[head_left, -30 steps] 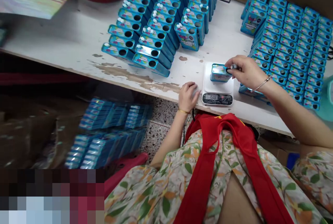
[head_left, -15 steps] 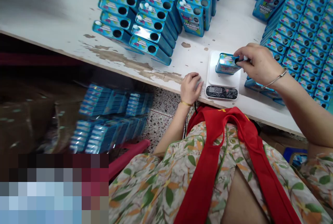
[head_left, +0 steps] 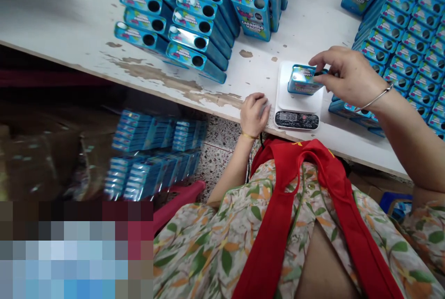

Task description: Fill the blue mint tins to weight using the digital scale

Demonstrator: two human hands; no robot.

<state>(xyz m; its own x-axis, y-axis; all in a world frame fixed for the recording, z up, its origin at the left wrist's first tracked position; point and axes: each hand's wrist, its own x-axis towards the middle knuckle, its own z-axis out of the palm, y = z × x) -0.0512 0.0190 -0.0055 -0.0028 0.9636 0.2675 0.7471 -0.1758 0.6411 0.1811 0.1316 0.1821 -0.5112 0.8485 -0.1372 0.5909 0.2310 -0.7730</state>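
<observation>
A blue candy tin (head_left: 303,79) lies on a white digital kitchen scale (head_left: 283,99), its printed narrow side up. My right hand (head_left: 347,74) is at the tin's right end, thumb and index finger bent together over the dark round hole. What is between those fingertips, if anything, is hidden. The scale's display is lit, its digits hard to read. My left hand (head_left: 255,112) rests on the table edge left of the scale, fingers loosely bent, thumb apart, holding nothing.
Rows of blue tins (head_left: 198,53) with dark holes, several with white candies on top, stand at the back left. More tins (head_left: 399,44) stand packed at the right. The worn white table (head_left: 215,97) ends before me. Wrapped blue packs (head_left: 139,169) are lower left, beside a pink bar (head_left: 181,201).
The view has shifted slightly. My right hand has moved a little at the tin's hole end, and the scale's digits look different. My left hand stays at the table edge.
</observation>
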